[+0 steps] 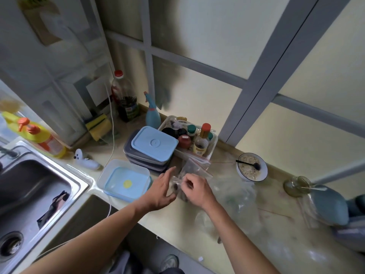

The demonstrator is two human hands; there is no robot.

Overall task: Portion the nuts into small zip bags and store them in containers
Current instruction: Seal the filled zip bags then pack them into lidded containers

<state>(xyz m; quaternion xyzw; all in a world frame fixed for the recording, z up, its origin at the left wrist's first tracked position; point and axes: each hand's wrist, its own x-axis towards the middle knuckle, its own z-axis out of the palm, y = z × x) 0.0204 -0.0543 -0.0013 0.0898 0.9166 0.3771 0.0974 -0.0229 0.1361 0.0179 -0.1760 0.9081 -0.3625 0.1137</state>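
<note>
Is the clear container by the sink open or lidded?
Open: the clear container has no lid on top; its blue lid lies underneath it.

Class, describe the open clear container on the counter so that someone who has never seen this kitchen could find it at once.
Start at the steel sink on the left. Just right of it, on the counter's front edge, sits the clear container, in front of the stack of lidded boxes. Unlike those, it is open, with a blue lid bearing a yellow dot visible through it.
</note>
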